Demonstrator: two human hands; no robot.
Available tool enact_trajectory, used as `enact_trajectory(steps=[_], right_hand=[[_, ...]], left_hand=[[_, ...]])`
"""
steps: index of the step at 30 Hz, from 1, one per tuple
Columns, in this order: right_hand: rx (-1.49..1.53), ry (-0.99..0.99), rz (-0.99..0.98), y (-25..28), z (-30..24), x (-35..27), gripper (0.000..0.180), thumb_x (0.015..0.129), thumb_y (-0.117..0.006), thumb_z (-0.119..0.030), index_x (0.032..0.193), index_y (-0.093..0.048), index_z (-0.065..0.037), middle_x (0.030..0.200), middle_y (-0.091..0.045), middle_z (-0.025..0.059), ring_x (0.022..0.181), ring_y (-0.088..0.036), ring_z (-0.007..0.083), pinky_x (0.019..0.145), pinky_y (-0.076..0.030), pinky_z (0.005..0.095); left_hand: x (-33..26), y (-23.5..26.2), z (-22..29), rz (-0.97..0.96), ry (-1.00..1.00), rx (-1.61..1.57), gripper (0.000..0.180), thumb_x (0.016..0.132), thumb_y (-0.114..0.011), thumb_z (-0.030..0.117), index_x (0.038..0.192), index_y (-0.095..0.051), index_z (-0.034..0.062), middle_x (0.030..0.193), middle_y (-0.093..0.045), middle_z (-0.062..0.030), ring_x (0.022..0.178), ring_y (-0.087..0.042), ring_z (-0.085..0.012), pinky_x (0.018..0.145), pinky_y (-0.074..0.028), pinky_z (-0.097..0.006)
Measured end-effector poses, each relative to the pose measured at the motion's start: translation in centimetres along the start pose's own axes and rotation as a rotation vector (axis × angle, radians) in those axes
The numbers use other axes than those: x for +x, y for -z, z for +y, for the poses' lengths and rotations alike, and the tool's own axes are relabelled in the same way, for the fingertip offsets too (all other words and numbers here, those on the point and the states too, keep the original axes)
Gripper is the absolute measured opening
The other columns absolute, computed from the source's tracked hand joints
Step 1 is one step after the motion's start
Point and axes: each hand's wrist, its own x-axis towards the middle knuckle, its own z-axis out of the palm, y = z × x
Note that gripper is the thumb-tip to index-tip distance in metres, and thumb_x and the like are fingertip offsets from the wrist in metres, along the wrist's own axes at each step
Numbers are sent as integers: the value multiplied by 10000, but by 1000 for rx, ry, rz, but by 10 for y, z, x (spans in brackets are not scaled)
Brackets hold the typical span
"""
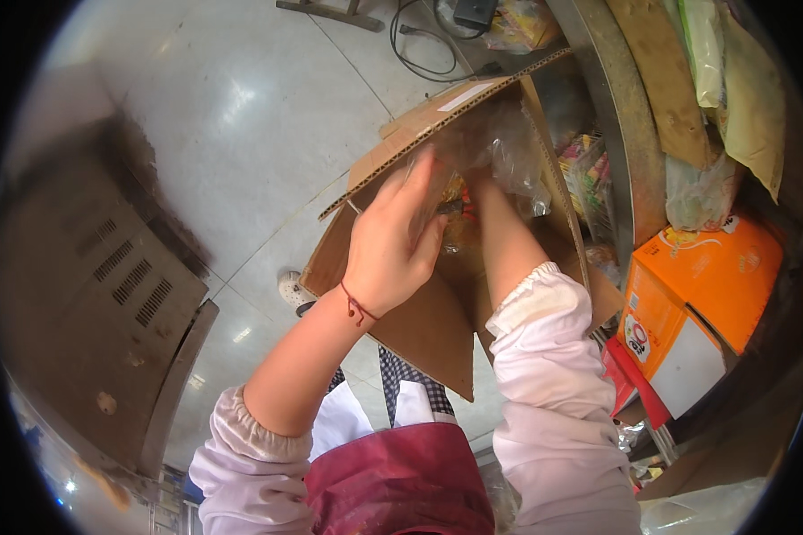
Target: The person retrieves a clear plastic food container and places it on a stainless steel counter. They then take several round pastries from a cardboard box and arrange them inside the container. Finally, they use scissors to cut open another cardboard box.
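Note:
An open cardboard box with raised flaps is in front of me. My left hand reaches over its near-left edge, fingers stretched along the inside and thumb apart; the fingertips are blurred. Deep in the box is my right hand, its fingers hidden from view. Around it lies crumpled clear plastic. Between both hands, a yellow and red package shows partly inside the box. A dark red cord bracelet circles my left wrist.
An orange carton stands at the right, below yellowish plastic packages near a curved metal edge. A vented metal cabinet is on the left. A black cable lies on the grey tiled floor.

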Motion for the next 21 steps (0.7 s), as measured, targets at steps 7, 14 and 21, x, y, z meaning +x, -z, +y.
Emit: enact_trajectory(steps=[7, 14, 21], right_hand=[[235, 6, -7, -6, -11, -18, 548, 750, -628, -144, 1237, -398, -44, 1121, -528, 167, 1011, -525, 304, 875, -421, 390], [710, -36, 19, -12, -35, -45, 618, 726, -667, -110, 1258, -361, -36, 1121, -532, 143, 1013, -528, 288, 885, -422, 370], [1015, -219, 84, 62, -45, -87, 693, 702, -705, -76, 1279, -324, -28, 1121, -536, 119, 1016, -531, 272, 894, -422, 349]], left_hand=[[-3, 5, 9, -46, 69, -17, 609, 759, -614, 24, 1317, -369, 32, 1084, -545, -107, 676, -487, -168, 620, -436, -245], [-12, 9, 29, -130, -24, 13, 553, 743, -619, 61, 1265, -436, 60, 1092, -493, -160, 873, -546, -271, 760, -455, -322], [-49, 32, 43, 145, -221, 204, 416, 685, -625, 10, 1095, -592, 74, 1225, -459, -165, 1086, -460, -338, 899, -385, -392]])
